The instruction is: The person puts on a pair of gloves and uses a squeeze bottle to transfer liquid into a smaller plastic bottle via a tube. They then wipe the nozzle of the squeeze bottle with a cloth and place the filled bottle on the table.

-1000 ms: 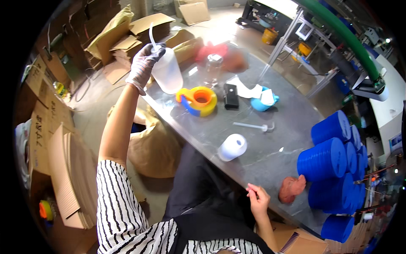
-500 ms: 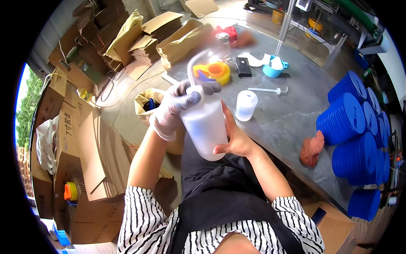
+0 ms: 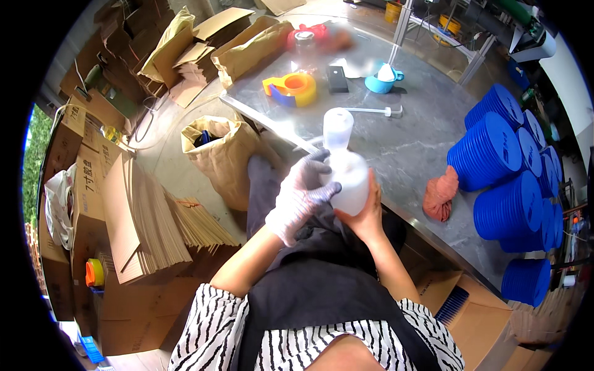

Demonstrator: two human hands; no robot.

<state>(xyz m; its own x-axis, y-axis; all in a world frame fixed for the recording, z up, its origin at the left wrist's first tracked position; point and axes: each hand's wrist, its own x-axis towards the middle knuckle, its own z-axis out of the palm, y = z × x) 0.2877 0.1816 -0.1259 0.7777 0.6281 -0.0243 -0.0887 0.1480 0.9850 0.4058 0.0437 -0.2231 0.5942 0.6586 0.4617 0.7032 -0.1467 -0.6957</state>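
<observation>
My left hand (image 3: 301,195) wears a pale work glove and wraps the left side of a white translucent plastic container (image 3: 348,178), held over my lap at the front edge of the grey table (image 3: 408,154). My bare right hand (image 3: 365,213) cups the same container from below and the right. A white cylindrical lid or cap (image 3: 338,125) stands on the table just beyond the container.
On the table are a yellow and blue tape dispenser (image 3: 292,88), a black phone (image 3: 337,79), a light blue cup (image 3: 382,78), a white long-handled tool (image 3: 377,111), a reddish cloth (image 3: 440,194) and stacks of blue lids (image 3: 504,167). A brown paper bag (image 3: 218,154) and flattened cardboard (image 3: 136,216) lie left.
The container came down from the raised left hand to my lap, and my right hand has joined it underneath. The head view has tipped down and closer.
</observation>
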